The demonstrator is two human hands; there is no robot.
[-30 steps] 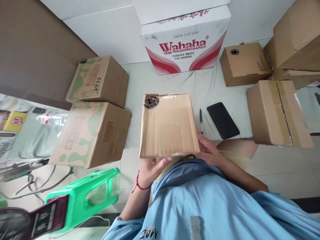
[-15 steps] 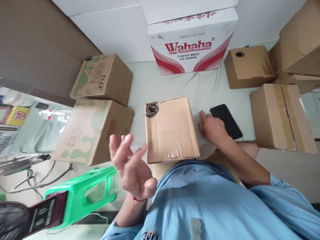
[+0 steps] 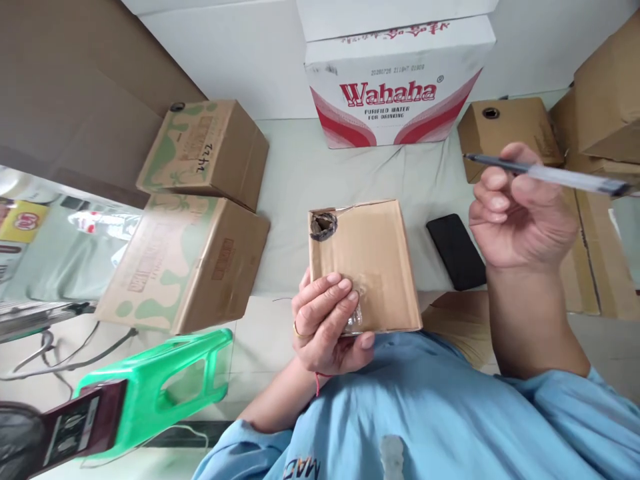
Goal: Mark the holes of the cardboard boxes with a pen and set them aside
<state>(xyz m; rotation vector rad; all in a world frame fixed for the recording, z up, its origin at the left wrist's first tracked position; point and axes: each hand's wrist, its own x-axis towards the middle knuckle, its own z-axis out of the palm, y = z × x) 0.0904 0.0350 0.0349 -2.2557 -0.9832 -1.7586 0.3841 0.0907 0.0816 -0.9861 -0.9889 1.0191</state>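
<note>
A small brown cardboard box point(image 3: 375, 253) rests at the table's near edge, against my body. In its far left corner is a ragged, black-edged hole point(image 3: 323, 227). My left hand point(image 3: 330, 323) grips the near left part of this box, with fingers over its top and the thumb at the near edge. Raised at the right, my right hand point(image 3: 523, 207) holds a pen point(image 3: 555, 177) between thumb and fingers, its dark tip pointing left. Below and left of that hand lies a black phone point(image 3: 456, 251) on the pale cloth.
Two green-printed boxes point(image 3: 240, 153) stand at the left, a white and red Wahaha box point(image 3: 395, 87) at the back. Brown boxes point(image 3: 610, 100) are stacked on the right. A green stool point(image 3: 150, 387) is at the lower left.
My left hand has come down onto the small box and taken hold of it. My right hand has lifted from beside the phone and now shows a pen in it.
</note>
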